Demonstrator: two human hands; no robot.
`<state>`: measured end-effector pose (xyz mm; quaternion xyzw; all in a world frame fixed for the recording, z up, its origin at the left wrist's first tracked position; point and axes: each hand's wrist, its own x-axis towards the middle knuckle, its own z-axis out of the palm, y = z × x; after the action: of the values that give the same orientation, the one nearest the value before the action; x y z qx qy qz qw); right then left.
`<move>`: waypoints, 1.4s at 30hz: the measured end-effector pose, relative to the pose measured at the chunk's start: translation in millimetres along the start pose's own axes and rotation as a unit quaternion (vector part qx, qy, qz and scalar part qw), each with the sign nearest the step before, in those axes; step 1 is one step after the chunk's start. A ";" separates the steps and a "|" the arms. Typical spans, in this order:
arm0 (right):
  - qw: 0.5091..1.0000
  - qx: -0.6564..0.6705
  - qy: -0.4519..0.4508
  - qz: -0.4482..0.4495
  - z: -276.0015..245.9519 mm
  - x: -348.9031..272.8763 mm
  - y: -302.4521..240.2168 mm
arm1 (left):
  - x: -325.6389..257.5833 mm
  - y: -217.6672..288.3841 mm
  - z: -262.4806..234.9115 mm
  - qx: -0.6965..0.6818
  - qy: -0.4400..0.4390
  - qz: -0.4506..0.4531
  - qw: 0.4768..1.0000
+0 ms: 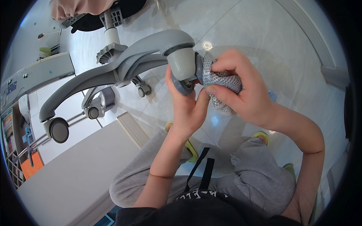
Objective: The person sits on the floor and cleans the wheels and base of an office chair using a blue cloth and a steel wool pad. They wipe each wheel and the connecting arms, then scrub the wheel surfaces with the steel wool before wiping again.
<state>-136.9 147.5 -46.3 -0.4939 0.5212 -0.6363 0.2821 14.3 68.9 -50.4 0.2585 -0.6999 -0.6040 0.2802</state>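
Right hand (241, 88) presses grey mesh cloth (220, 77) on caster (183, 75).

Knitted mesh cloth (222, 79); smooth plastic castor (183, 66)

Head view, steeply downward, seemingly close

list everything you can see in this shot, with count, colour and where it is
chair base: one, grey, tipped on its side, upper left to centre
castor wheels: four in view, grey and dark; one held at centre, one lower left, two smaller behind
cloth: one, grey mesh, pressed against the held castor
cabinet top: one, pale grey, lower left
floor: glossy pale tile, right and top
slippers: yellow-green, by the knees
trousers: grey, bottom centre
left hand: steadies the castor from below
right hand: grips the cloth
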 end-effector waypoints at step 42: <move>0.988 0.112 0.039 0.101 9.1 18.2 -8.6 | 3.3 -2.4 -8.5 0.084 -0.010 0.010 0.996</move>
<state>-133.6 130.6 -32.4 -0.3795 0.5045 -0.6774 0.3777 18.0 60.3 -51.6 0.2680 -0.7538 -0.5423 0.2568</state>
